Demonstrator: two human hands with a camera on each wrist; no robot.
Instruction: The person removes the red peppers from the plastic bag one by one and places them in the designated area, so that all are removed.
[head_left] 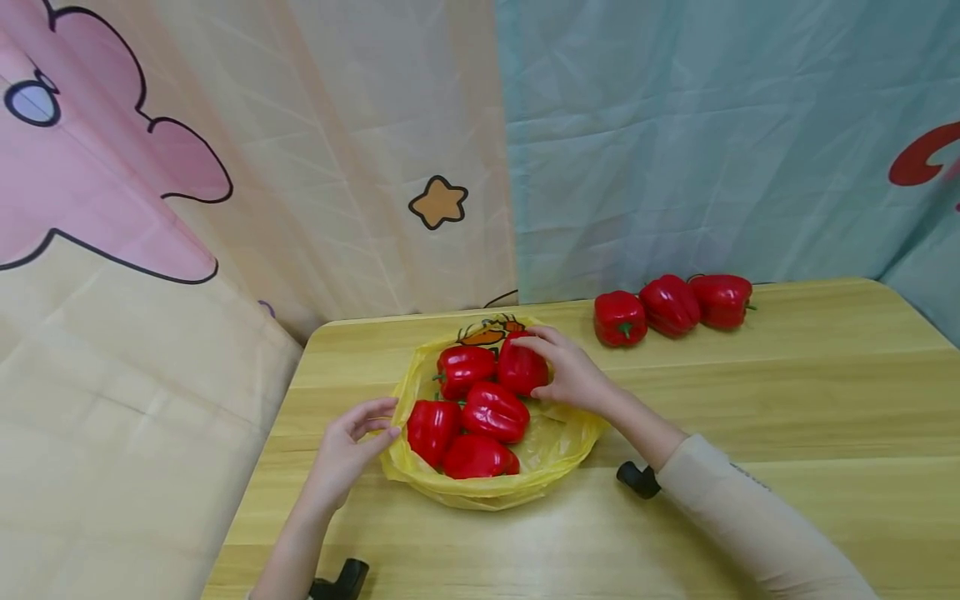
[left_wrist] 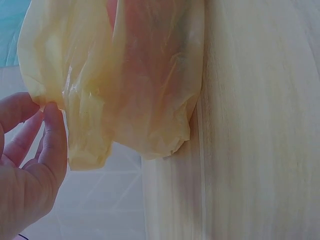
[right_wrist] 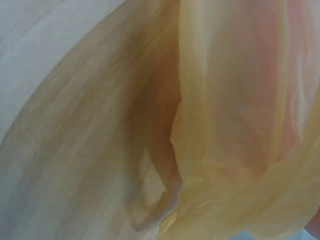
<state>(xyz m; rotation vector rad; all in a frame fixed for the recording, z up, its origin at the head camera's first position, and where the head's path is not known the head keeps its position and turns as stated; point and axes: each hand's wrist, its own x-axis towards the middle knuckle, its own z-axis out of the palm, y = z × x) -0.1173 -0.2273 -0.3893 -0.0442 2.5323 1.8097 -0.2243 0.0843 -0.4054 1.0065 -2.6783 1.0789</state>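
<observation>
A yellow plastic bag point(head_left: 491, 493) lies with its mouth spread wide, holding several red bell peppers point(head_left: 495, 412). My left hand point(head_left: 348, 446) pinches the bag's left rim between thumb and fingers, and the left wrist view shows this hand point(left_wrist: 37, 165) against the thin film. Inside the bag's far right part, my right hand point(head_left: 570, 371) grips a bell pepper point(head_left: 517, 367), thumb on the near side and fingers over the top. In the right wrist view the bag point(right_wrist: 225, 125) covers most of that hand and its pepper.
Several more red bell peppers, one of them the nearest bell pepper point(head_left: 620, 319), sit in a row at the table's back edge, right of the bag. The wooden table point(head_left: 787, 400) meets a printed curtain point(head_left: 675, 150) behind.
</observation>
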